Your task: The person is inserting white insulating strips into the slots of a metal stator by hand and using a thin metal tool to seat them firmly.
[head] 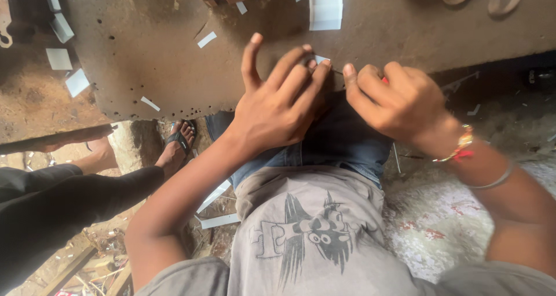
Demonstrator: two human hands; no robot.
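Note:
My left hand [281, 99] lies flat at the near edge of a rough brown workboard [145, 41], its fingertips pressing down a small white paper strip [320, 59]. My right hand [394, 99] is curled into a fist right beside it, thumb pointing at the same strip. Something small and red peeks out of the fist; what it is cannot be told. A beaded bracelet and a metal bangle circle my right wrist.
Loose white paper strips [207, 39] lie scattered on the board and a stack of white sheets [325, 5] sits at its far edge. Another person's leg and sandalled foot [176, 142] stretch out at the left. More cut paper [219, 221] lies on the ground.

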